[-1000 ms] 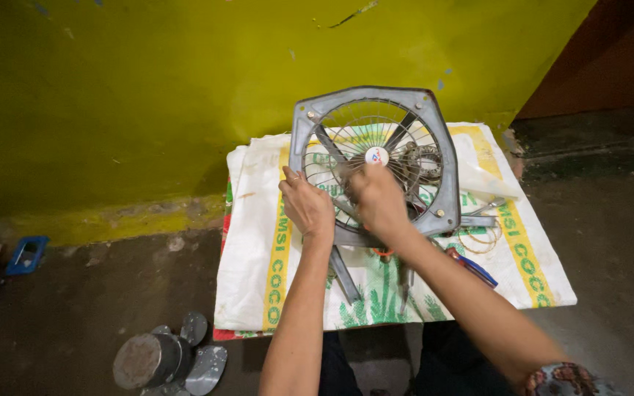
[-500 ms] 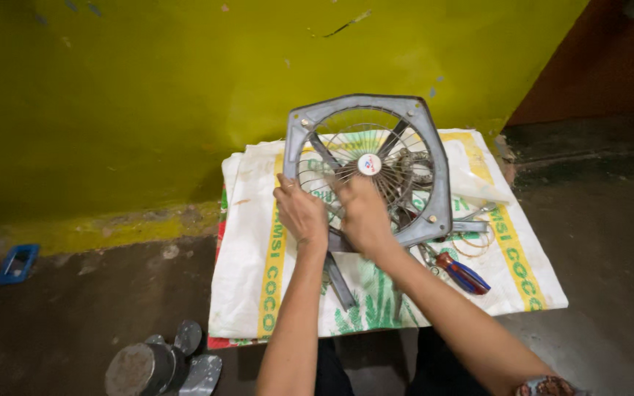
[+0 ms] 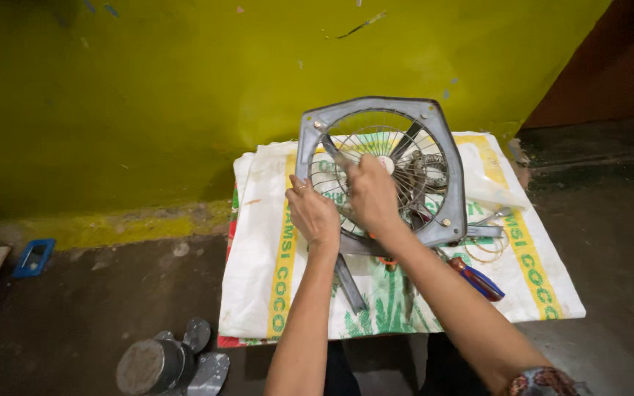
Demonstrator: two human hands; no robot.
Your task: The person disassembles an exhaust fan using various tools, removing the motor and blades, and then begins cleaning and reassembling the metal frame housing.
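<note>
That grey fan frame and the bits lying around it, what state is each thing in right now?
Fan frame: tilted up off the sack, wire guard in place.
Left hand: on the frame's lower left edge.
Right hand: pressed on the wire guard near the hub.
Woven sack: spread flat on the floor.
Screwdriver: lying loose on the sack.
Fan blade and motor: lying apart on the floor.
</note>
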